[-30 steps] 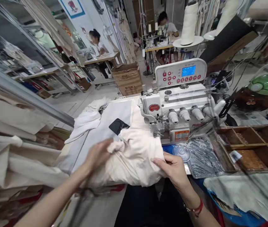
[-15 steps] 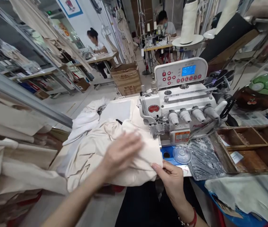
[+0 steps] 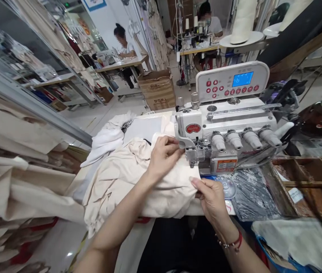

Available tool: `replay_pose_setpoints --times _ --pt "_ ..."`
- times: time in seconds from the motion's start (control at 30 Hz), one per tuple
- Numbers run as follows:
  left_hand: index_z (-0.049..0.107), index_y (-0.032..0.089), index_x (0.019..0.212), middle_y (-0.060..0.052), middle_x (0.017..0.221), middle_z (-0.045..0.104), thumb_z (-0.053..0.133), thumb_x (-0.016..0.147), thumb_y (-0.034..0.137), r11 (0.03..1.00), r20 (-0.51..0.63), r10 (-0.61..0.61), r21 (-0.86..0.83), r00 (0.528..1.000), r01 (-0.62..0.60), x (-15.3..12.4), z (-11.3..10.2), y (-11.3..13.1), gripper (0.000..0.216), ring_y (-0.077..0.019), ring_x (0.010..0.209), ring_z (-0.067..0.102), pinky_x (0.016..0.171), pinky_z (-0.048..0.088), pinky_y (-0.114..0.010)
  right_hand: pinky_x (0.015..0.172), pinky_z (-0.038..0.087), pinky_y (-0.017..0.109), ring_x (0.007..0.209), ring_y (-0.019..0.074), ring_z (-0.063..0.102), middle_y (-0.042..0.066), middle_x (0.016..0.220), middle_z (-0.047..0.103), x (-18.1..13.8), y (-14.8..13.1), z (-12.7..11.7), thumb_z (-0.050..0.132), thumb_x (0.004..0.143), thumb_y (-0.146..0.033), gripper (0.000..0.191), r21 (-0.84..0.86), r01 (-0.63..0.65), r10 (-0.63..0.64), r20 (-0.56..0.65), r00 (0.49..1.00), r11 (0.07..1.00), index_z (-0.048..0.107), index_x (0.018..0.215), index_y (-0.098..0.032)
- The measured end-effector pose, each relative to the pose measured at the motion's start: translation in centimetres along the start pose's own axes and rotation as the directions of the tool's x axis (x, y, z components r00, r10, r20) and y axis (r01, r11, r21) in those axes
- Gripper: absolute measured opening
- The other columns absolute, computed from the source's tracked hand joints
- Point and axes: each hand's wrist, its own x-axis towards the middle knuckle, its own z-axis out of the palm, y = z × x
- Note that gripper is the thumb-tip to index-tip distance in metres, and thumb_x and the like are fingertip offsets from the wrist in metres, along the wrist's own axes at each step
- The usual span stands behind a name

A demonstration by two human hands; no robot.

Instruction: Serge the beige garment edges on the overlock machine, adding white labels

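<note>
A cream fabric piece [image 3: 121,170] lies bunched over the table beside a white overlock sewing machine [image 3: 234,117]. My left hand [image 3: 163,157] is on the cloth just left of the presser foot [image 3: 192,163], its fingers bent and drawn together on a fold near the needle area. At the front right corner of the cloth, my right hand [image 3: 210,193] pinches the edge between thumb and fingers. That edge runs up toward the presser foot. The fingertips under the cloth are hidden.
White cloth [image 3: 106,140] lies behind the cream fabric. Right of the machine are a clear round dish [image 3: 226,187], a black plastic-covered pad [image 3: 257,193] and a wooden compartment box [image 3: 286,197]. A cardboard box [image 3: 157,91] stands behind; two people sit at other machines.
My left hand has moved up and right across the cloth, closer to the presser foot, and its fingers have drawn in. My right hand keeps hold of the fabric edge. The camera view has shifted.
</note>
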Motion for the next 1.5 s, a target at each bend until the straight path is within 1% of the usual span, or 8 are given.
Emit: replay_pose_setpoints --times 0.2,0.43,0.57,0.77,0.93,1.03,1.2,1.5 --pt "0.076 0.019 0.110 -0.007 0.100 0.074 0.062 0.096 0.012 0.960 -0.071 0.218 -0.163 0.973 -0.227 -4.8 -1.6 3.0 0.021 -0.0179 0.101 0.069 0.088 0.058 -0.032 0.044 0.037 0.024 0.047 0.0111 0.042 -0.003 0.051 0.048 -4.7 2.8 0.7 0.082 0.073 -0.050 0.042 -0.049 -0.049 0.049 -0.003 0.999 0.998 0.064 0.054 -0.017" --pt "0.079 0.019 0.099 -0.006 0.091 0.071 0.064 0.097 0.024 0.985 -0.084 0.141 -0.084 0.986 -0.148 -5.1 -2.0 2.9 0.016 -0.0158 0.087 0.068 0.076 0.057 -0.029 0.039 0.040 0.025 0.041 0.0137 0.047 -0.001 0.048 0.051 -7.2 2.0 0.1 0.077 0.076 -0.064 0.054 0.083 -0.148 0.146 0.035 0.989 0.985 0.058 0.051 -0.020" --pt "0.072 0.017 0.079 -0.001 0.070 0.062 0.068 0.094 0.035 0.989 -0.093 0.147 0.000 0.985 -0.148 -9.0 -2.4 5.4 0.024 -0.0125 0.064 0.058 0.057 0.048 -0.024 0.041 0.042 0.023 0.041 0.0122 0.051 -0.001 0.050 0.057 -9.0 3.2 -0.2 0.072 0.090 -0.049 0.039 -0.195 0.142 -0.145 0.001 0.989 0.970 0.073 0.065 -0.019" --pt "0.065 0.018 0.065 0.002 0.057 0.057 0.060 0.093 0.025 0.966 0.152 -0.216 -0.111 0.965 0.234 -15.2 -0.4 7.3 0.029 -0.0080 0.048 0.050 0.048 0.039 -0.020 0.058 0.059 0.024 0.053 0.0133 0.063 0.004 0.079 0.076 -11.4 4.7 -1.1 0.064 0.098 -0.026 0.018 -0.359 0.424 -0.406 0.128 0.905 0.832 0.082 0.098 -0.022" --pt "0.071 0.019 0.079 0.003 0.060 0.064 0.057 0.082 0.011 0.919 0.219 -0.359 -0.089 0.907 0.385 -18.2 -0.6 5.8 0.017 -0.0092 0.050 0.053 0.051 0.042 -0.019 0.056 0.065 0.023 0.062 0.0158 0.072 0.009 0.109 0.079 -12.4 5.9 -1.7 0.066 0.097 -0.036 0.029 -0.297 0.256 -0.269 -0.003 0.963 0.920 0.077 0.122 -0.024" --pt "0.070 0.020 0.077 0.001 0.064 0.064 0.058 0.083 0.010 0.965 0.090 -0.259 -0.024 0.962 0.262 -19.2 -2.3 6.7 0.016 -0.0130 0.061 0.057 0.060 0.047 -0.023 0.049 0.064 0.024 0.060 0.0181 0.072 0.009 0.100 0.080 -13.2 6.2 -2.0 0.076 0.089 -0.046 0.065 -0.178 0.040 -0.066 -0.145 0.987 0.983 0.058 0.145 -0.021" --pt "0.071 0.024 0.099 -0.005 0.096 0.072 0.062 0.093 0.020 0.995 -0.173 0.099 0.003 0.980 -0.099 -19.7 -4.5 11.4 0.012 -0.0196 0.093 0.067 0.101 0.049 -0.043 0.040 0.050 0.021 0.047 0.0142 0.059 0.001 0.064 0.068 -15.4 4.8 -2.2 0.074 0.088 -0.050 0.031 -0.185 0.065 -0.066 0.000 0.998 0.981 0.079 0.088 -0.020" --pt "0.069 0.022 0.113 0.000 0.077 0.065 0.061 0.095 0.010 0.957 -0.200 0.092 -0.254 0.975 -0.143 -22.9 -1.3 12.0 0.023 -0.0130 0.068 0.061 0.063 0.048 -0.029 0.065 0.055 0.027 0.064 0.0183 0.066 0.002 0.064 0.069 -16.4 3.1 -2.5 0.087 0.074 -0.046 0.028 0.050 -0.057 0.054 0.058 0.997 0.997 0.077 0.070 -0.019"
